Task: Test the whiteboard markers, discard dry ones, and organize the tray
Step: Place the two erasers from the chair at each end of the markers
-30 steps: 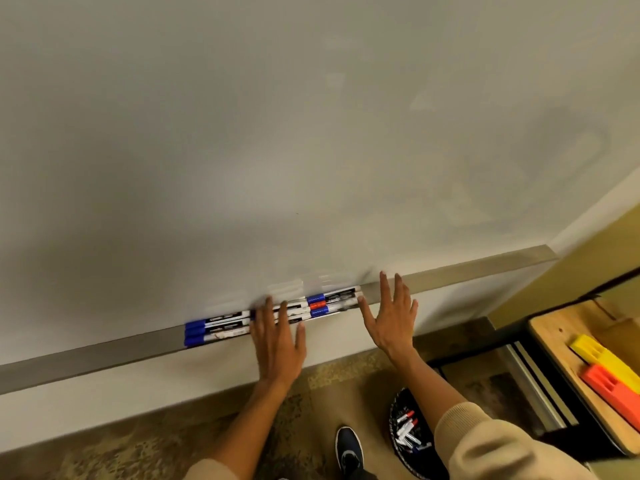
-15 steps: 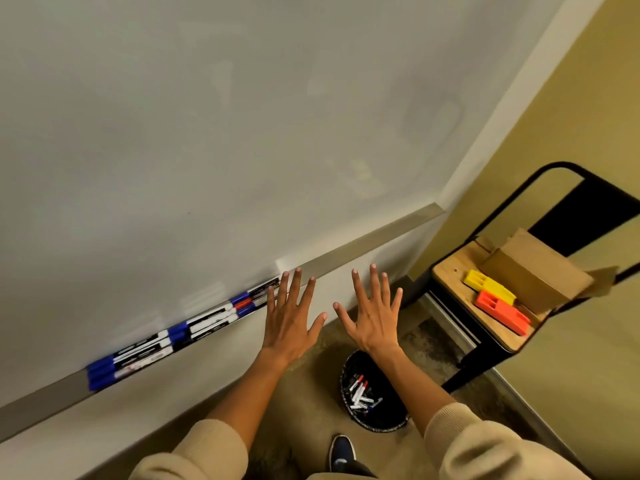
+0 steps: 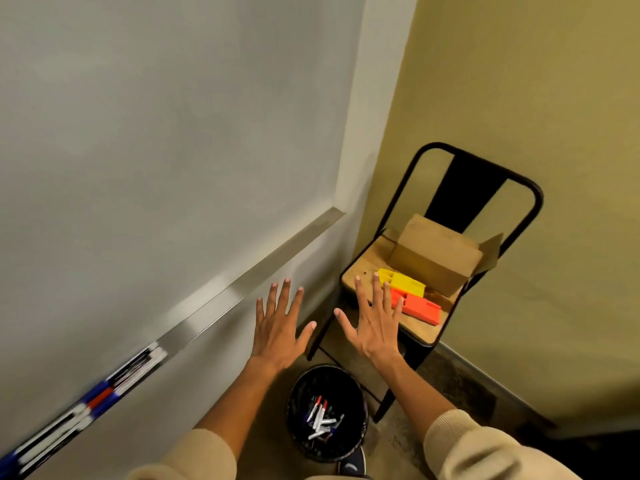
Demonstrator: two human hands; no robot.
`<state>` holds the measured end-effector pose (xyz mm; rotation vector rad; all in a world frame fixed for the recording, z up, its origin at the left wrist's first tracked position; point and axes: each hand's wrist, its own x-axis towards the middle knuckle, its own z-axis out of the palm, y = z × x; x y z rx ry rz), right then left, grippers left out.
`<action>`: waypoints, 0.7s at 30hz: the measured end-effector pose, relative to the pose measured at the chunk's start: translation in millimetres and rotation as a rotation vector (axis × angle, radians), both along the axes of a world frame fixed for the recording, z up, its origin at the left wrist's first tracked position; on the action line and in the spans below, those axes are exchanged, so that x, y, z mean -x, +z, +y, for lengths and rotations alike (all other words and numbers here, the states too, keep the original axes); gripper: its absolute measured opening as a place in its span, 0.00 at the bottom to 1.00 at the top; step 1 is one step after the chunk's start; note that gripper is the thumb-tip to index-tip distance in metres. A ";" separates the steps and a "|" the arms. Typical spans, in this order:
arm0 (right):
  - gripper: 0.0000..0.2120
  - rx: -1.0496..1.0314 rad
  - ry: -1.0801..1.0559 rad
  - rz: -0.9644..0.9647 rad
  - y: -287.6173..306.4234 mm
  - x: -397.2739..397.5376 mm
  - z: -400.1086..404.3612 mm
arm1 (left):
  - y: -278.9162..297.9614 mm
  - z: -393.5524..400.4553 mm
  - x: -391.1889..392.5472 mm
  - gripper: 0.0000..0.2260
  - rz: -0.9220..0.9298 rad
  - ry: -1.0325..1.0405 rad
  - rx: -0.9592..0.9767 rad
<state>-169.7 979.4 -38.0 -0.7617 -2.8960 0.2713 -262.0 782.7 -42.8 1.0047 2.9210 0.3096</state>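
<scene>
While the markers [image 3: 83, 407] lie lined up in the tray [image 3: 242, 289] at lower left, both hands, left hand [image 3: 278, 332] and right hand [image 3: 375, 329], hover mid-frame, fingers spread, holding nothing. A careless sweep could knock markers off toward the bin [image 3: 327, 412] below.

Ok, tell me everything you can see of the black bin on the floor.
The bin is round, dark and looks lined with a black bag. It stands upright on the floor below the hands, beside the chair's front leg. Inside lies a loose heap of markers with white barrels and red, blue or dark caps. Neither hand touches it.
</scene>
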 end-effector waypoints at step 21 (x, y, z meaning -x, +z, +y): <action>0.37 0.185 -0.055 -0.260 -65.7 -26.1 188.2 | -26.5 246.7 41.3 0.34 -0.225 -0.281 0.223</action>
